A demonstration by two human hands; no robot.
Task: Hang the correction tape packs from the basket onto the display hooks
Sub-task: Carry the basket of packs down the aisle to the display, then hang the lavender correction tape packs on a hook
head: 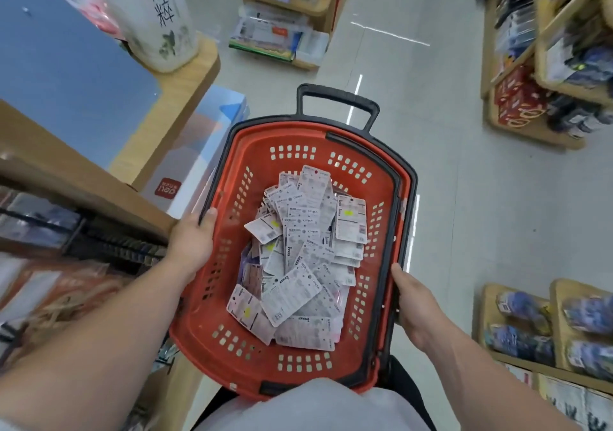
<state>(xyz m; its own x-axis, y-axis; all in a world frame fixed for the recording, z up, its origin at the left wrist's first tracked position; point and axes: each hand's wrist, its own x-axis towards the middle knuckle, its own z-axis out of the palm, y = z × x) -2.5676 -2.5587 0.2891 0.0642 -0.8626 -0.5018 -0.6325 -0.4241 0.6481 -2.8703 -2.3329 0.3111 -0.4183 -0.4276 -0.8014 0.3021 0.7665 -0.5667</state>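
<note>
Lengthwise away, basket (199, 324), handle (338, 97) foremost

Pale glossy floor (447, 198) (streaked with light reflections) runs between wooden shelves (530, 134) stocked with goods.

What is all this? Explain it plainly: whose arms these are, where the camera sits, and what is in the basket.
There is no machine here: the arms are a person's own. The single picture comes from a camera worn on that person's head, looking forward and down, so the arms reach in from the bottom. The left hand grips the left rim of a red basket, and the right hand grips the right rim. The basket is held in front of the body, over a shop floor between shelves of goods. Inside lies a loose heap of white packs, the correction tape. Neither hand holds a pack.
</note>
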